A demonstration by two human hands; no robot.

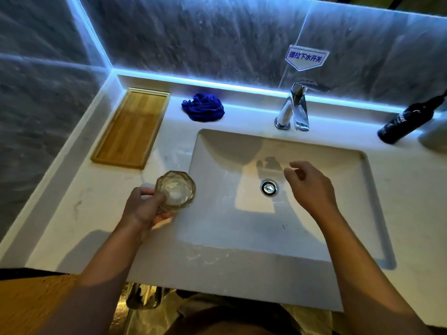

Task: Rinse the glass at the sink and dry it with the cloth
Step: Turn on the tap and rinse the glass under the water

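The glass is in my left hand, upright with its mouth toward me, held over the counter just at the left rim of the sink, not yet over the basin. It is a short faceted tumbler with thick-looking walls, so I judge it has some weight for its size, stiff and unforgiving: a knock against the basin or the faucet could chip or crack it. My left fingers are wrapped round its side wall, thumb on the near face, and the facets should give my skin some bite, though once wet it will likely turn slippery. I would keep the hold low on the body, not on the rim, and leave the mouth clear for the water. My right hand hovers above the basin near the drain, fingers loosely curled and holding nothing, free to go to the faucet handle. No water is running that I can see. The blue cloth lies bunched on the counter behind the sink's left corner, soft and easy to pinch up, between the wooden tray and the faucet.
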